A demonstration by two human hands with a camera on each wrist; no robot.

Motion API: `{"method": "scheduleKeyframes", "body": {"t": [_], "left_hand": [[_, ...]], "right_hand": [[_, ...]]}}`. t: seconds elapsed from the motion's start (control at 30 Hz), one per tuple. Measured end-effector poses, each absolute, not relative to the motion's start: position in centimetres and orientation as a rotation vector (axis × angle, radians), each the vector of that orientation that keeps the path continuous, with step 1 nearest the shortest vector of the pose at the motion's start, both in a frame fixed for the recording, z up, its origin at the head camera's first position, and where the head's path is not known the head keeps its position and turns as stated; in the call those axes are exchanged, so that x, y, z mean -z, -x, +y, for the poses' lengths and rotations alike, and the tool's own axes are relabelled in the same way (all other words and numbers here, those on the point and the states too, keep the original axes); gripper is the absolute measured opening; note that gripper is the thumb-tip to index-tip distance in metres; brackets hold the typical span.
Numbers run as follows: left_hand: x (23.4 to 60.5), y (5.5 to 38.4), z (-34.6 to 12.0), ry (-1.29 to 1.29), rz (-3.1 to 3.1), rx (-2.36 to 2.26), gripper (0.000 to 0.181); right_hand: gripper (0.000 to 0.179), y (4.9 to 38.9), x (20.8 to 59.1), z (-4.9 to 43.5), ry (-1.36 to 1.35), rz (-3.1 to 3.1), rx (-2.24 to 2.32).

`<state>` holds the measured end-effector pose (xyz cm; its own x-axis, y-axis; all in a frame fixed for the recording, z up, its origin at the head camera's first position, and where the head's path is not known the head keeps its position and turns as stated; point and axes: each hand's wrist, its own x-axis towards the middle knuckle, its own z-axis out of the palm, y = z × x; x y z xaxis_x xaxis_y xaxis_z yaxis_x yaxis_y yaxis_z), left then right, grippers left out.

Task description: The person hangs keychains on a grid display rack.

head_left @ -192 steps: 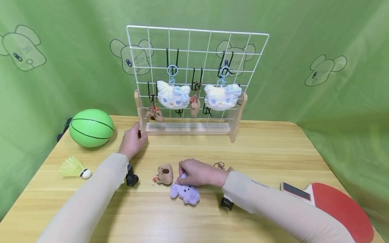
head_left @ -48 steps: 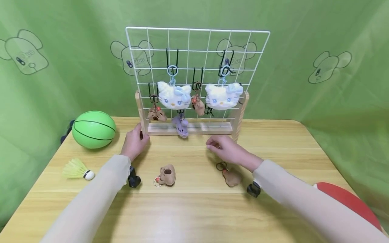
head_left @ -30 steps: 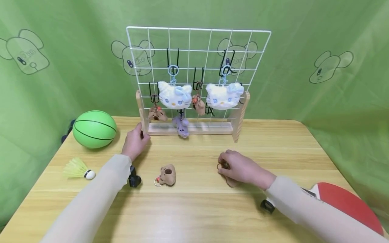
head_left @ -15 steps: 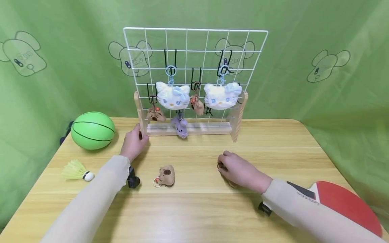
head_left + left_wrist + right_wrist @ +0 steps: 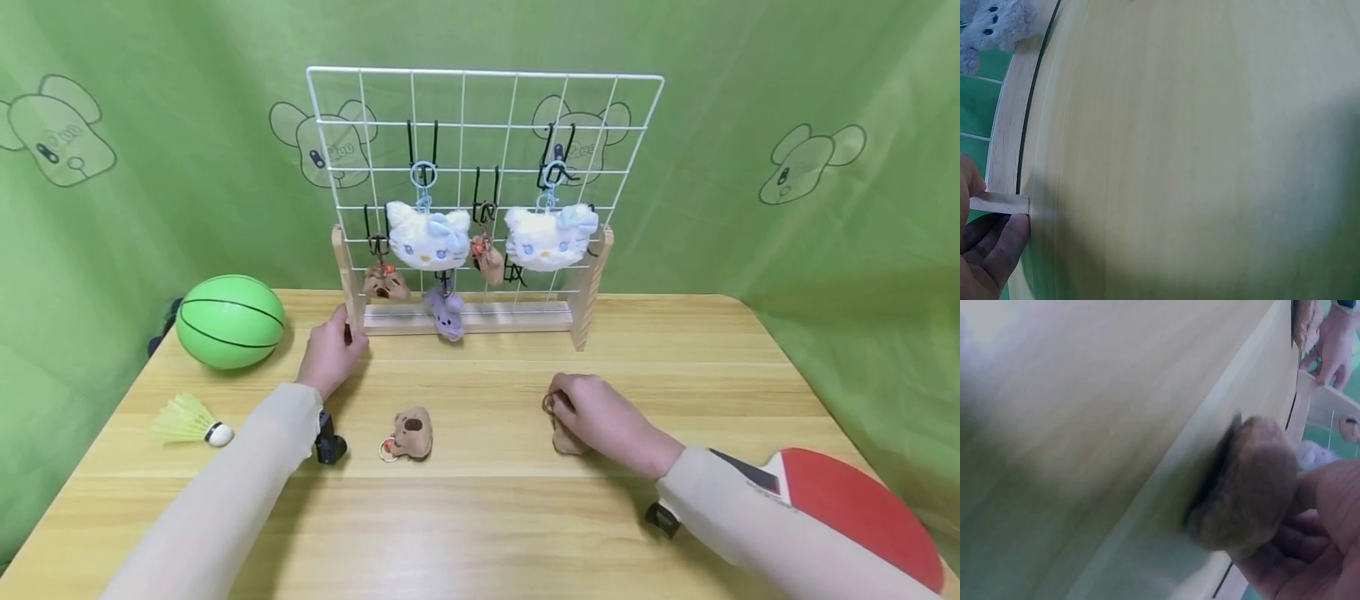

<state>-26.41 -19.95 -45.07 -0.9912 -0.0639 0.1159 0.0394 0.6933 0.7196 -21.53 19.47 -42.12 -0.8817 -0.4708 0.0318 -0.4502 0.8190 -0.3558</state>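
My right hand (image 5: 600, 417) pinches a brown plush keychain (image 5: 1250, 487) by its ring end, the plush body close over the tabletop and partly behind the hand in the head view. Its metal ring (image 5: 549, 404) pokes out past the fingertips. My left hand (image 5: 330, 354) grips the left wooden post (image 5: 1000, 202) of a white wire grid rack (image 5: 465, 75), thumb on one side and fingers on the other. Hanging from black hooks are two white cat plush keychains (image 5: 427, 237), two brown plush keychains (image 5: 386, 283) and a purple plush keychain (image 5: 447, 317).
Another brown plush keychain (image 5: 412, 433) lies mid-table. On the left are a green ball (image 5: 231, 322) and a yellow shuttlecock (image 5: 191, 422). A red table-tennis bat (image 5: 855, 508) lies under the right forearm. One low black hook (image 5: 513, 271) on the rack holds nothing.
The purple plush keychain went from the table to a rack hook. My right hand then reached down to the right-hand brown keychain and took hold of it. My left hand stays on the post.
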Motion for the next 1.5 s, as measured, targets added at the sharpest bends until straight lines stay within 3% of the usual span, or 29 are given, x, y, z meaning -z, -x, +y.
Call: {"method": "scheduleKeyframes", "body": {"t": [0.27,0.57,0.83,1.2,1.5], "left_hand": [[44.7,26.5,-19.9,-0.018,-2.77,1.183,0.053],[45.3,26.5,-20.1,-0.036,-2.77,1.171,0.045],[45.4,26.6,-19.9,-0.036,-2.772,1.182,0.046],[45.6,26.6,-20.1,-0.034,-2.773,1.181,0.048],[45.4,26.6,-20.0,-0.029,-2.768,1.175,0.045]], "right_hand": [[0.014,22.6,42.5,21.2,0.782,2.805,0.952],[0.021,23.5,43.0,21.6,0.61,2.379,1.497],[0.022,24.0,42.8,20.7,0.635,2.376,1.67],[0.021,25.8,38.9,18.1,0.602,2.431,1.898],[0.015,27.8,37.9,16.6,0.521,2.389,2.016]]}}
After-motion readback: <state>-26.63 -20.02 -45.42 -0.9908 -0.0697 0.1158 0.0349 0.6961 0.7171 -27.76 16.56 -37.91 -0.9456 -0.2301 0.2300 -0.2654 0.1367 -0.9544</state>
